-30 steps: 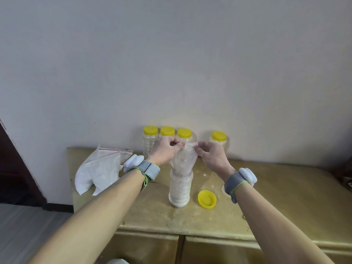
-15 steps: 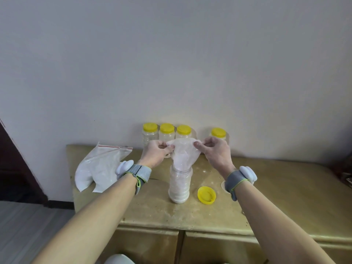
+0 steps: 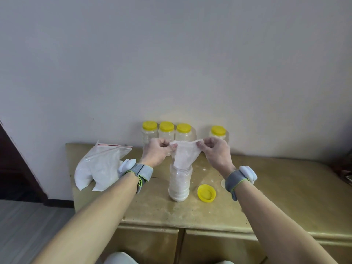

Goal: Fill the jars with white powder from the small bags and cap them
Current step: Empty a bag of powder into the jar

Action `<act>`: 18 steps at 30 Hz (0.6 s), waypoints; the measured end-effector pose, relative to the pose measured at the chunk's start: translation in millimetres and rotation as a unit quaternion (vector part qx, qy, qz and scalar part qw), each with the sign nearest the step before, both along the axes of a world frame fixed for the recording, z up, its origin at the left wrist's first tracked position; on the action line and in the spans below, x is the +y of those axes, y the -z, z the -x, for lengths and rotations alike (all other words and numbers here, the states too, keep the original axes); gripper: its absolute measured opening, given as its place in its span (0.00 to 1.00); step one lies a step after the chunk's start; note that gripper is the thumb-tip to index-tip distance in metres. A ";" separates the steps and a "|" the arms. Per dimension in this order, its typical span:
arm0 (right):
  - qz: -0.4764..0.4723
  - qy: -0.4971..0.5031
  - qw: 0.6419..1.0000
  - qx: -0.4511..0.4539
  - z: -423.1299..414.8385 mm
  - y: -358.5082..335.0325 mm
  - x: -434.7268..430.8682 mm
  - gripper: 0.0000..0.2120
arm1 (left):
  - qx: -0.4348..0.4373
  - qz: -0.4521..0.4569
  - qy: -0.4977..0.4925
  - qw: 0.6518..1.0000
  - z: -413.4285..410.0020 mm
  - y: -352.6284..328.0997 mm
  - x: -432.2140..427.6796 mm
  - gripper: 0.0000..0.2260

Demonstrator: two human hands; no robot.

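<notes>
An uncapped clear jar [image 3: 179,182] partly full of white powder stands on the yellow-beige cabinet top [image 3: 276,189]. A small clear bag [image 3: 184,156] hangs upside down with its mouth in the jar's neck. My left hand [image 3: 159,152] pinches the bag's upper left corner. My right hand [image 3: 214,152] pinches the upper right corner, and the bag's top edge is stretched between them. The jar's yellow cap [image 3: 206,193] lies on the cabinet top just right of the jar.
Several yellow-capped jars [image 3: 166,131] line the wall behind my hands, one more [image 3: 218,132] standing apart to the right. Zip bags of white powder [image 3: 99,168] lie at the cabinet's left end. Spilled powder dusts the top near the jar. Floor drops off at left.
My hands moved apart, spreading the bag's top edge wide. The bag has flattened and emptied, and the jar's powder level looks higher.
</notes>
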State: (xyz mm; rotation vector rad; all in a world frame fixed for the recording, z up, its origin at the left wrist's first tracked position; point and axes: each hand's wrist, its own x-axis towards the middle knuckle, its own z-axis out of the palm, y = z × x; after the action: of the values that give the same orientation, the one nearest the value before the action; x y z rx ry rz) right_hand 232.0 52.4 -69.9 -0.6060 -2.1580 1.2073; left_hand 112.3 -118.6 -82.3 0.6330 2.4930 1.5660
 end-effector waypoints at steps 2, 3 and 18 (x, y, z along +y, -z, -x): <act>-0.011 -0.024 0.999 -0.019 -1.7 -0.2 0.6 0.05 | -0.002 0.012 0.012 1.000 4.0 1.6 -2.3 0.07; -0.017 -0.035 0.999 -0.026 -2.3 -0.5 -0.8 0.05 | -0.004 0.017 0.019 1.000 4.9 2.5 -2.4 0.06; -0.011 -0.039 0.999 -0.018 -4.6 3.9 -5.9 0.03 | -0.009 0.002 0.005 1.000 -5.6 -1.4 6.0 0.09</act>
State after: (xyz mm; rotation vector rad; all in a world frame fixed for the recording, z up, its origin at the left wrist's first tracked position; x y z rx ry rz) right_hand 236.6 46.5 -73.7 -0.5425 -2.2403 1.2202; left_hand 117.9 -112.6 -81.0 0.6258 2.4760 1.5548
